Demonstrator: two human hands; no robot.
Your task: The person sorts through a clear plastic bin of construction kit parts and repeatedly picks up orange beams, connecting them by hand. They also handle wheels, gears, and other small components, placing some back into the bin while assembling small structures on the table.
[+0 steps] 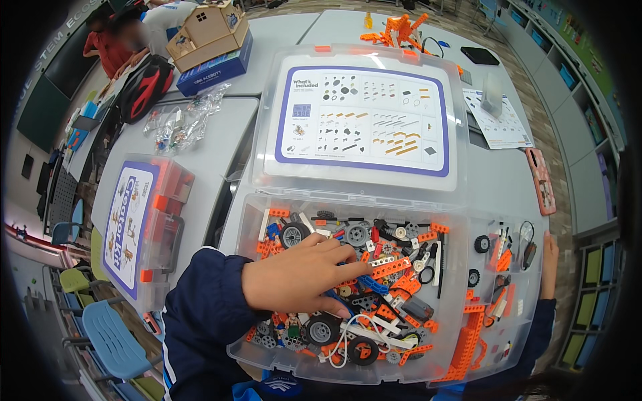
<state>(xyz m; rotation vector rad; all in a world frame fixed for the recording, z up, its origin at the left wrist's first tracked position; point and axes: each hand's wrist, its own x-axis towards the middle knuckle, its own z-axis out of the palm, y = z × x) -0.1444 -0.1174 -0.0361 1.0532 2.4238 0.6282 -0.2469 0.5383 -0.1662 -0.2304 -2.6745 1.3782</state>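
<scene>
The left hand (301, 274) lies spread, clamping nothing, on loose orange and grey plastic building pieces (374, 281) inside the clear plastic bin (348, 371); the right hand (550, 257) grips that bin's right rim, farther from the pile

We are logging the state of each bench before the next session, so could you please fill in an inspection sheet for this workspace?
Surface: pale grey tables pushed together.
Job's things: clear plastic bin full of orange, grey and black building parts, wheels and beams; its open lid carries a parts chart.
Clutter: a second closed kit box, bags of small parts, a small cardboard house model on a blue box, an instruction sheet, a phone.
Grippers: left hand lies flat on the loose parts, fingers spread; right hand rests at the bin's right edge.
Cables: a white cord among the parts.
Surroundings: chairs, wall shelves, another person at the far table.
</scene>
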